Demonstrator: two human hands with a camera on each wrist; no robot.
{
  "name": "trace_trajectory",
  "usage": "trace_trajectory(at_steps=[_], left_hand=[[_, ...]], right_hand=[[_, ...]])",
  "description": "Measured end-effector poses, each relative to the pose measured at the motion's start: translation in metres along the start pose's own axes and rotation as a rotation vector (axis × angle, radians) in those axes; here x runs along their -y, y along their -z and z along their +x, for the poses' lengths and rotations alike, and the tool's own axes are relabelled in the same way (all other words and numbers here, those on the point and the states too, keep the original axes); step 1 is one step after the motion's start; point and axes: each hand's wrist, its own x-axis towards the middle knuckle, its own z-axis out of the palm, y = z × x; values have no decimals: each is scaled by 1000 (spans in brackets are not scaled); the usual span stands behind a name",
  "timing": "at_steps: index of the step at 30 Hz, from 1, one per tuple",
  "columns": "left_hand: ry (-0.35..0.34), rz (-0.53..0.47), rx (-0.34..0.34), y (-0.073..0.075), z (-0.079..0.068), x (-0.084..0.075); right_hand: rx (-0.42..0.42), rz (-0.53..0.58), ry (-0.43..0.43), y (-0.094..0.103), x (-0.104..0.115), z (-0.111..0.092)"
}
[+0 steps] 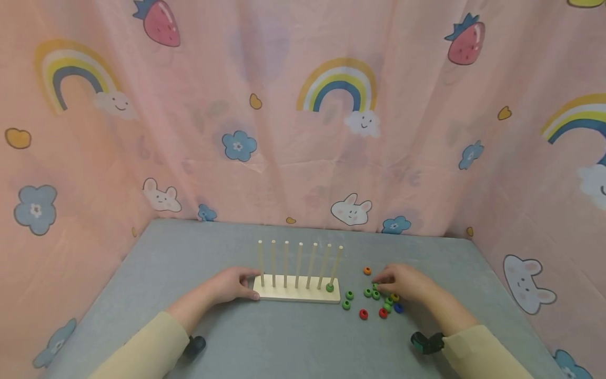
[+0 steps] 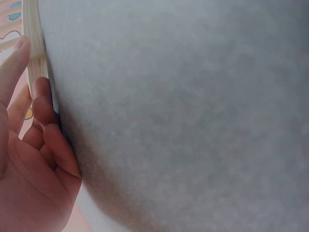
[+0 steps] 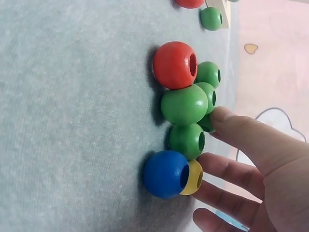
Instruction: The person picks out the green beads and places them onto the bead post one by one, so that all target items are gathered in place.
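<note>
A pale wooden peg rack [image 1: 295, 295] stands on the table with a row of upright pegs. One green bead [image 1: 330, 288] sits low on its rightmost peg. My left hand [image 1: 233, 285] grips the rack's left end between thumb and fingers; the left wrist view shows its fingers against the wooden base [image 2: 36, 58]. Over at the loose beads, my right hand [image 1: 409, 282] pinches a green bead [image 3: 206, 124], which the thumb partly hides. Below that hand lie a blue bead [image 3: 166, 174], a yellow bead [image 3: 194, 178], a red bead [image 3: 175, 65] and several green ones.
Farther back lies an orange bead [image 1: 366, 271]. Another red bead [image 1: 363, 314] is nearer the front, and two green beads lie close to the rack's right end. The grey tabletop [image 1: 293, 342] is bordered by a pink patterned curtain [image 1: 284, 184] at the back and sides.
</note>
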Motion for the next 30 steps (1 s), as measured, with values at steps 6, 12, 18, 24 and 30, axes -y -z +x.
trace_trajectory(at_steps=[6,12,18,24,30], left_hand=[[8,-7,-3,0,0,-2],[3,-4,4,1,0,-3],[14,1,3,1,0,-2],[10,0,0,0,0,-2],[7,-14,-2,0,-1,-2]], right_hand=[[3,-12,-15,0,-2,-1],[13,-48,-14,0,-1,-2],[-6,-45,-14,0,-2,-5],[-77,-23,1,3,-3,-9],[-147,-34,23,6,0,-12]])
